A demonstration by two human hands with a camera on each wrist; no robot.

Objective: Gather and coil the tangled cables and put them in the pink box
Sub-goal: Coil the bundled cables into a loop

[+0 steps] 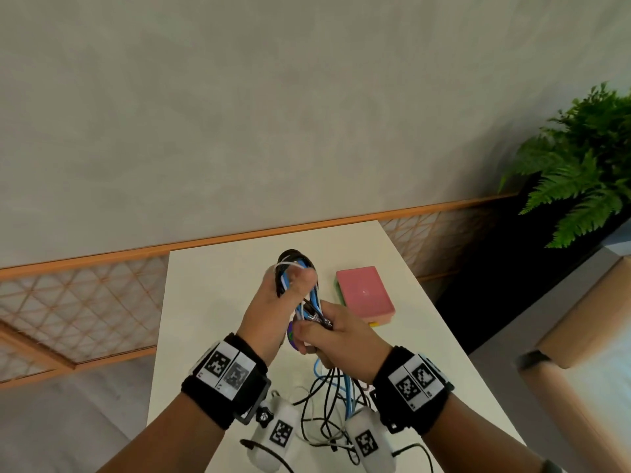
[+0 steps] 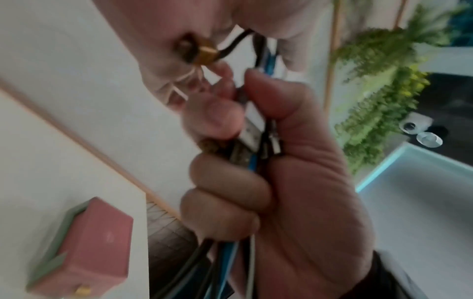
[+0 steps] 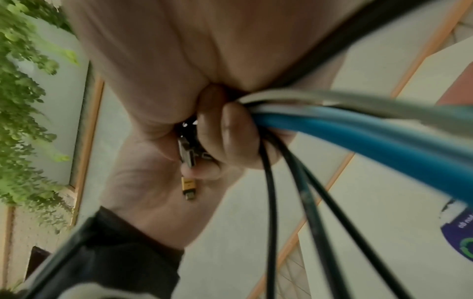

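My left hand (image 1: 286,295) is held above the table and grips a looped bundle of blue, white and black cables (image 1: 297,264). Just below it, my right hand (image 1: 338,332) grips the same bundle lower down, with metal plugs (image 2: 252,133) sticking out of its fist (image 2: 268,161). A gold plug (image 3: 188,188) lies against my left palm (image 3: 158,172). The loose cable tails (image 1: 327,397) hang down onto the table in a tangle. The pink box (image 1: 365,293) lies to the right of my hands with its lid down; it also shows low in the left wrist view (image 2: 97,242).
The white table (image 1: 211,302) is narrow, with its far edge close to a wall rail. A purple tag (image 1: 293,336) hangs between my hands. A fern (image 1: 580,165) and a cardboard box (image 1: 597,312) stand off the table to the right.
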